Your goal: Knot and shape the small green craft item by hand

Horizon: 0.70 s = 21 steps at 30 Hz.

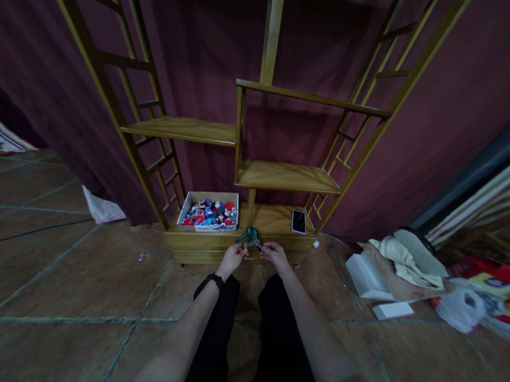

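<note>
A small dark green item with a pale patterned lower part [251, 235] is held at the front edge of the low cabinet; its kind I cannot make out. My left hand [233, 257] pinches its left side, fingers closed. On its right side, the fingertips of my right hand [276, 255] are closed too. Just beyond my left hand, an open cardboard box [215, 196] stands on the cabinet top, filled with small red, blue, black and white pieces. A phone [299, 222] with a dark screen lies to the right on the same top.
The wooden shelf unit [179, 129] rises ahead, with an upper right shelf [288, 176] overhanging the cabinet. A maroon curtain [197, 74] hangs behind. On the tiled floor at right are white boxes [368, 276], pale cloth [406, 261] and a plastic bag [462, 308].
</note>
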Each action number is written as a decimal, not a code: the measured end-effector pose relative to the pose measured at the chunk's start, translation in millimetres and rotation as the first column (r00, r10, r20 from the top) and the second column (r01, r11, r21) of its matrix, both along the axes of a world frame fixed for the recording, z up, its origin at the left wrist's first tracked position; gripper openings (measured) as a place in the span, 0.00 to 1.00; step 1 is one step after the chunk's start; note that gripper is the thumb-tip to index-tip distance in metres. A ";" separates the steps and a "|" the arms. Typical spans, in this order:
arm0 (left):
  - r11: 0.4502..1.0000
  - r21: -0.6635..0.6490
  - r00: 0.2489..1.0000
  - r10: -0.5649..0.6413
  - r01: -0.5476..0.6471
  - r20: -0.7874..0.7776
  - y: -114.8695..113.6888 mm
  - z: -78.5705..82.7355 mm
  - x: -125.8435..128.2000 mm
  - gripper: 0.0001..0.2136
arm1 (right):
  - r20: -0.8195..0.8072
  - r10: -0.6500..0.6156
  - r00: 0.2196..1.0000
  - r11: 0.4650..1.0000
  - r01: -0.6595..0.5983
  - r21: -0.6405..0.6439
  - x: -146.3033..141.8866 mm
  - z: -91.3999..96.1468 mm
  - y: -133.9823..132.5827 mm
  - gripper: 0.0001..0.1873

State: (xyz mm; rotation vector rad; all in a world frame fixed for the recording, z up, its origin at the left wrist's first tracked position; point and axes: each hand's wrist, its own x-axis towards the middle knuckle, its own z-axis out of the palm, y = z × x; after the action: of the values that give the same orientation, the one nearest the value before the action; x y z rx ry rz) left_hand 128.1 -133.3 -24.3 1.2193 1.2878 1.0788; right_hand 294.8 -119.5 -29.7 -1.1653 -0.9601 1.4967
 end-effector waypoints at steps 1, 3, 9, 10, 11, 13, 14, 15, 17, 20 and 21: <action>1.000 -0.006 1.000 0.000 0.000 0.003 -0.2 0.7 -0.3 0.09 | -0.014 0.004 1.000 1.000 -0.004 0.009 -0.2 1.1 -0.8 0.19; 1.000 -0.010 1.000 0.001 0.000 0.011 -0.6 1.9 -0.8 0.09 | -0.040 0.014 0.999 1.000 -0.013 0.027 -0.6 2.9 -2.2 0.21; 0.998 -0.063 0.999 0.021 -0.018 0.038 0.2 2.3 -2.1 0.10 | -0.048 0.033 0.998 0.998 -0.031 0.055 -1.7 8.1 -5.5 0.23; 0.997 -0.072 0.998 0.028 -0.025 0.050 0.5 2.0 -2.2 0.11 | -0.043 0.034 0.998 0.998 -0.032 0.060 -1.6 8.9 -6.1 0.23; 0.996 -0.079 0.997 0.040 -0.035 0.063 0.9 1.7 -2.4 0.11 | -0.039 0.032 0.999 0.997 -0.029 0.069 -1.5 9.6 -6.7 0.23; 0.994 -0.092 0.994 0.074 -0.065 0.087 1.4 1.2 -2.5 0.12 | -0.039 0.028 0.999 0.996 -0.025 0.086 -1.0 10.0 -7.4 0.22; 0.992 -0.095 0.991 0.091 -0.081 0.099 1.5 1.0 -2.6 0.13 | -0.044 0.026 0.999 0.995 -0.022 0.092 -0.7 9.6 -7.4 0.22; 0.991 -0.093 0.988 0.102 -0.092 0.112 1.5 0.8 -2.6 0.14 | -0.052 0.026 0.998 0.995 -0.021 0.096 -0.4 8.8 -7.1 0.21; 0.993 -0.077 0.986 0.097 -0.087 0.136 1.4 0.7 -2.6 0.16 | -0.069 0.018 0.997 0.995 -0.011 0.097 0.2 6.4 -5.5 0.21; 0.998 -0.048 0.986 0.058 -0.051 0.157 0.8 1.0 -1.9 0.18 | -0.067 -0.015 0.998 0.997 0.020 0.074 0.8 1.7 -1.1 0.21; 0.998 -0.042 0.986 0.049 -0.043 0.159 0.5 1.1 -1.4 0.19 | -0.061 -0.029 0.998 0.998 0.033 0.059 0.7 0.0 0.5 0.22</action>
State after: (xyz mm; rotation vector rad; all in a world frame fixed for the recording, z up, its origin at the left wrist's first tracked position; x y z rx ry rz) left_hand 126.7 -132.8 -23.2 1.0562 1.2127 1.1555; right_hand 295.6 -119.1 -29.7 -1.0813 -0.9358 1.4605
